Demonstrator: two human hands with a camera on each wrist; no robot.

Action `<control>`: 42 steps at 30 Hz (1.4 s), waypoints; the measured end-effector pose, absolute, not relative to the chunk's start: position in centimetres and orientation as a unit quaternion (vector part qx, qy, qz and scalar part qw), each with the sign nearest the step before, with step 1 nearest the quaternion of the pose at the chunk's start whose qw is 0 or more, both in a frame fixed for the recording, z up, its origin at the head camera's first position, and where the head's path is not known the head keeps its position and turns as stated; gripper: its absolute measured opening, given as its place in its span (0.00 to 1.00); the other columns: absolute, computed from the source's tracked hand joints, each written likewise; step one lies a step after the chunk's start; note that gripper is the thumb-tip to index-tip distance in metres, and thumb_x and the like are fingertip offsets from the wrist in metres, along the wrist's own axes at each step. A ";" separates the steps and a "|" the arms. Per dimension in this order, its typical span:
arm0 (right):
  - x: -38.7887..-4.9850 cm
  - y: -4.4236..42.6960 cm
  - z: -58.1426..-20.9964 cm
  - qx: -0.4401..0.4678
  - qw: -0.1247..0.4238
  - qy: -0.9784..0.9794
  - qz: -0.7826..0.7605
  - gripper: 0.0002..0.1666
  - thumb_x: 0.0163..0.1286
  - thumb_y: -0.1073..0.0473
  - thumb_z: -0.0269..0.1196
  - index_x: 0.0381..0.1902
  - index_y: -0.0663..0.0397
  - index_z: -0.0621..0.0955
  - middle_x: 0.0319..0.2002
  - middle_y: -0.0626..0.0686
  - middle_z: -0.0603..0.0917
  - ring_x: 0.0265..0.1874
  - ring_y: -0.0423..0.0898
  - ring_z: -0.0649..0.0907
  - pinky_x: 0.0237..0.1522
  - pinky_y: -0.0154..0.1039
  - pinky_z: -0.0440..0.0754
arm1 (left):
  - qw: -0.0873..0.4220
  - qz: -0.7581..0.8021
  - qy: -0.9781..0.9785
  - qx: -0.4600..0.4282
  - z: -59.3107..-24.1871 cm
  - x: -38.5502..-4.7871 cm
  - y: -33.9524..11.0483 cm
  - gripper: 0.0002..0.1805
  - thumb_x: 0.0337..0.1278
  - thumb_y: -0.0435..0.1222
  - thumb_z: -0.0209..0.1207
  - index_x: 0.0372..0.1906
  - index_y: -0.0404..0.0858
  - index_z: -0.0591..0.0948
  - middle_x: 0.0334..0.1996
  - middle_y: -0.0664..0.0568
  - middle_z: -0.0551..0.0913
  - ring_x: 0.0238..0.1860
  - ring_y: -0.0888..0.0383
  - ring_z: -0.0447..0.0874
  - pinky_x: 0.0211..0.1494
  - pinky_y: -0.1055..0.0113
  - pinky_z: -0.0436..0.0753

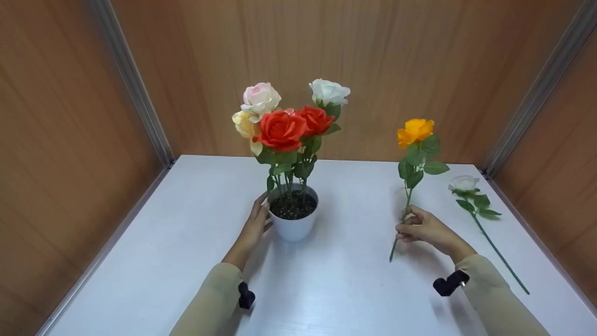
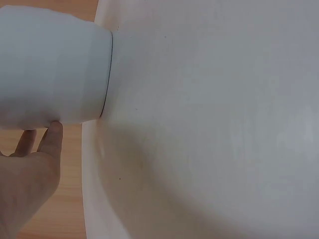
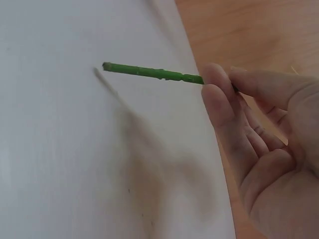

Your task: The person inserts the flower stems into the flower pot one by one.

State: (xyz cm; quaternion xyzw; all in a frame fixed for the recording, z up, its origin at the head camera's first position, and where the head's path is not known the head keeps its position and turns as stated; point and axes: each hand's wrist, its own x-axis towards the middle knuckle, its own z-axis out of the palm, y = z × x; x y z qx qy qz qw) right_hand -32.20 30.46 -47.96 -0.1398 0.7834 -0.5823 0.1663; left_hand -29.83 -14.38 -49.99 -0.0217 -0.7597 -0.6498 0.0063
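Observation:
A white flowerpot filled with dark soil stands on the table, holding several artificial roses, among them a large red rose in front. Against the pot's left side rests my left hand, its fingers fairly straight; in the left wrist view the fingertips touch the pot wall. Off to the right, my right hand pinches an orange rose by its green stem, bloom up and slightly tilted. The right wrist view shows the cut stem end jutting past the fingertips, above the tabletop.
A white rose with a long stem lies on the table at the right, beyond my right hand. Wooden panels enclose the white table at the back and both sides.

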 end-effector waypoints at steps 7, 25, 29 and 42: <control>-32.6 26.6 -47.8 -0.129 0.118 0.783 -0.597 0.18 0.78 0.59 0.58 0.59 0.63 0.71 0.48 0.67 0.79 0.43 0.50 0.88 0.48 0.40 0.87 | -0.002 -0.649 -0.761 -0.020 -50.0 -29.8 -14.4 0.32 0.79 0.57 0.33 0.80 0.53 0.49 0.79 0.43 0.52 0.75 0.39 0.56 0.75 0.46 0.63; -32.1 19.1 -45.4 -0.177 0.038 0.757 -0.628 0.18 0.78 0.51 0.58 0.56 0.58 0.75 0.49 0.62 0.83 0.47 0.53 0.87 0.49 0.42 0.86 | 0.002 -0.650 -0.760 -0.018 -50.1 -29.7 -14.2 0.31 0.80 0.56 0.33 0.80 0.53 0.50 0.78 0.43 0.52 0.75 0.37 0.57 0.74 0.46 0.64; -32.0 17.5 -44.6 -0.194 0.028 0.740 -0.643 0.18 0.78 0.52 0.59 0.56 0.58 0.75 0.49 0.63 0.84 0.47 0.53 0.87 0.49 0.44 0.87 | 0.003 -0.645 -0.764 -0.019 -50.1 -29.7 -14.3 0.32 0.80 0.56 0.33 0.80 0.52 0.50 0.78 0.42 0.52 0.75 0.36 0.56 0.74 0.45 0.64; -31.1 12.4 -42.4 -0.238 -0.020 0.721 -0.651 0.16 0.78 0.54 0.58 0.55 0.59 0.76 0.48 0.60 0.85 0.47 0.52 0.87 0.49 0.43 0.87 | 0.004 -0.654 -0.756 -0.025 -50.1 -29.8 -14.5 0.32 0.81 0.55 0.33 0.81 0.51 0.49 0.79 0.42 0.50 0.75 0.37 0.55 0.74 0.46 0.63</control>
